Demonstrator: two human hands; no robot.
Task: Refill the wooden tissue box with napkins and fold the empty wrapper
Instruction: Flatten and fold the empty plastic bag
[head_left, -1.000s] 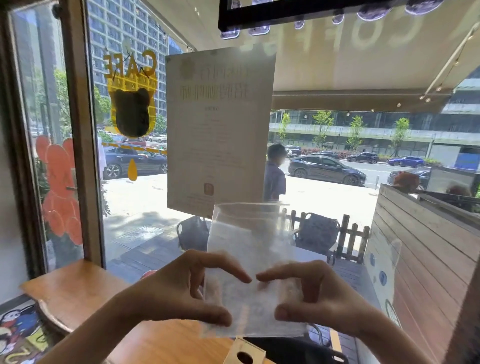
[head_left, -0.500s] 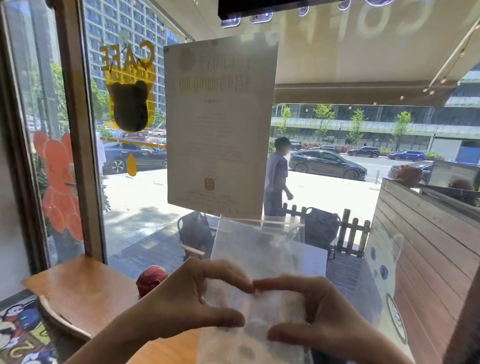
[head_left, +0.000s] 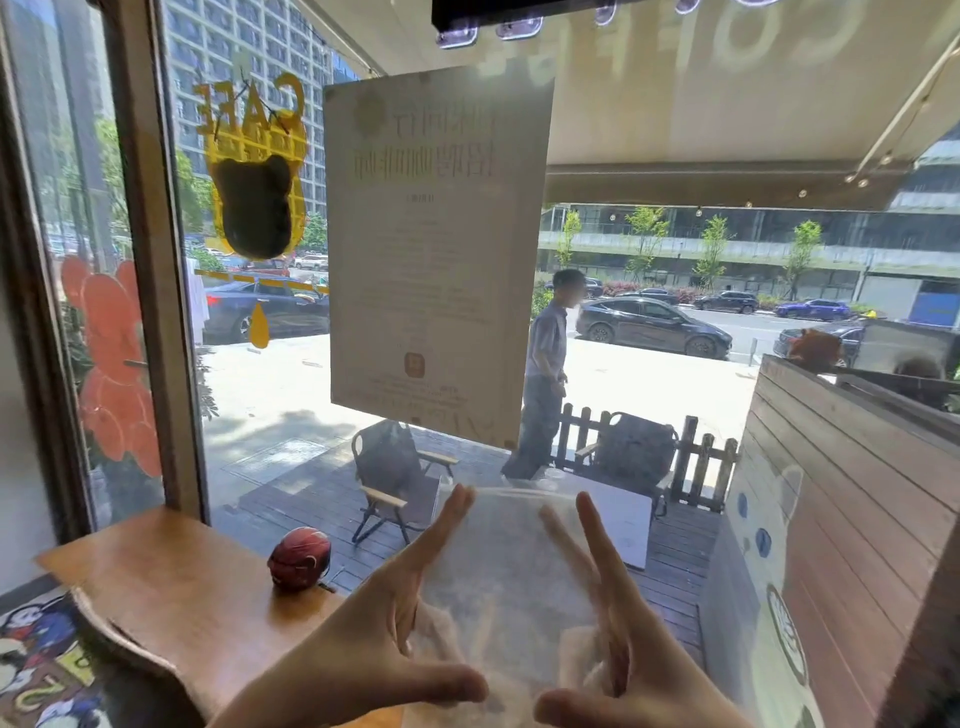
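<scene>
Both hands, left hand and right hand, have straightened their forefingers along the empty wrapper, thumbs pinching at 6 o'clock; folding appears imminent.

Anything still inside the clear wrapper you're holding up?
No napkins show inside the wrapper; it looks empty. Fingers of the left hand and right hand show through it. Its bottom edge is out of frame.
</scene>
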